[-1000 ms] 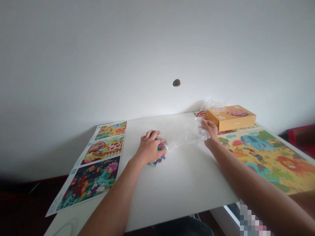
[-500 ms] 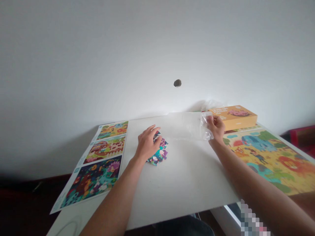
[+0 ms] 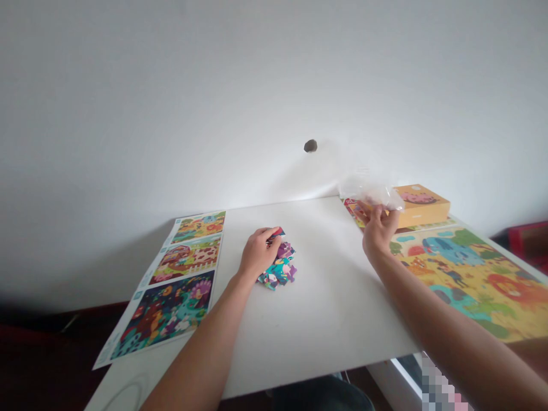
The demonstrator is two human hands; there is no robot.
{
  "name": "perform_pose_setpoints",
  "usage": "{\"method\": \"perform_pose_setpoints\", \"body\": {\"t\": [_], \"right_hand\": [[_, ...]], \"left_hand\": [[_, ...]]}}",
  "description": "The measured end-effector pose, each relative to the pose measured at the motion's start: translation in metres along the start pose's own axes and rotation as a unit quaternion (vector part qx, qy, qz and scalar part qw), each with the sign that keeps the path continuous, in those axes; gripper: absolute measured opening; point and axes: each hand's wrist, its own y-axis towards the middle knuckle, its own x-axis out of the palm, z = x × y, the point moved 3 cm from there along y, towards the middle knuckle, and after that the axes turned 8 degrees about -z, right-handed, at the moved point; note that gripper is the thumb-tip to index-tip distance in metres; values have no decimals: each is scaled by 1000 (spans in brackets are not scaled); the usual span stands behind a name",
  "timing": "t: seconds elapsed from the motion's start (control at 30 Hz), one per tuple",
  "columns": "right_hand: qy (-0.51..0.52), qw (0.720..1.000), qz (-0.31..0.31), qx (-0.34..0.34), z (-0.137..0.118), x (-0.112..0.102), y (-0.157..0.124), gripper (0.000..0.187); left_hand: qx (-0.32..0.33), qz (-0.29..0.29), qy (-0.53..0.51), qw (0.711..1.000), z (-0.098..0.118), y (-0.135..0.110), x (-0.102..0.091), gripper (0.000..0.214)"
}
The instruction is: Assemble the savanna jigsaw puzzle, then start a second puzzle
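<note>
While your right hand (image 3: 380, 233), fingers part spread, is at the clear bag (image 3: 382, 197) right of centre, steady the puzzle pieces (image 3: 281, 270) lightly under your curled left hand (image 3: 257, 251) so none scatter; whether either hand grips, I cannot tell. The pieces heap mid-frame, jumbled in teal, purple and pink.

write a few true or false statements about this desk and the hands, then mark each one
1. The left hand is at the puzzle pieces. True.
2. The puzzle pieces lie in one neat row. False: they are heaped in a pile.
3. The orange box is to the right of the puzzle pieces. True.
4. The right hand is over the puzzle pieces. False: it is at the clear plastic.
5. The sheet on the left shows three pictures. True.
</note>
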Motion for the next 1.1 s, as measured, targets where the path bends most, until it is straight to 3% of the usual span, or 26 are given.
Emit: {"method": "perform_pose_setpoints", "body": {"t": [0.27, 0.53, 0.73, 0.87, 1.1], "right_hand": [[48, 994, 91, 23, 10, -12, 6, 32], [7, 985, 137, 106, 12, -16, 9, 24], [-7, 980, 95, 173, 9, -10, 3, 30], [-20, 976, 84, 200, 12, -9, 0, 32], [-27, 957, 82, 278, 25, -14, -1, 22]], "left_hand": [[44, -39, -48, 997, 13, -3, 5, 35], [27, -7, -58, 998, 12, -3, 1, 45], [-63, 52, 21, 996, 7, -4, -6, 39], [-121, 34, 60, 990, 3, -4, -6, 39], [-142, 6, 86, 986, 4, -5, -6, 41]]}}
